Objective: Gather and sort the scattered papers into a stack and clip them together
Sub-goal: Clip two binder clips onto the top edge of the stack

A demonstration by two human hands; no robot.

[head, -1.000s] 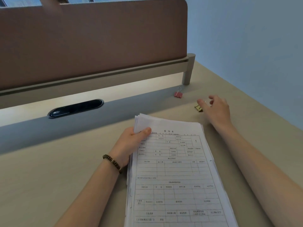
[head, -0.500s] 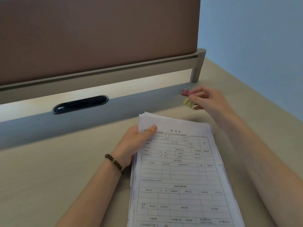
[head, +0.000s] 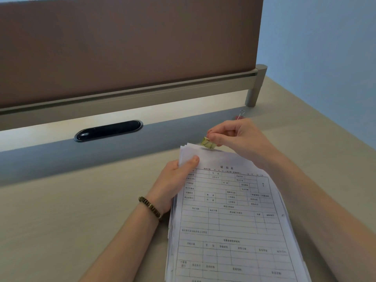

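Note:
A stack of printed forms (head: pixel 230 220) lies on the beige desk (head: pixel 61 220), running off the bottom edge of the view. My left hand (head: pixel 175 182) grips the stack's upper left corner, thumb on top of the sheets. My right hand (head: pixel 234 137) pinches a yellow-green binder clip (head: pixel 208 143) by its wire handles between thumb and fingers. The clip hangs right at the top edge of the stack, near its left corner. Whether the clip's jaws touch the paper I cannot tell.
A pink binder clip (head: pixel 241 117) sits on the desk behind my right hand, near the partition's metal post (head: pixel 255 86). A brown divider panel (head: pixel 122 47) runs along the back. A black oval cable port (head: pixel 108 130) sits in the grey strip.
My right hand picked the yellow-green clip off the desk and carried it left and toward me to the stack's top edge. My left hand kept its grip on the corner.

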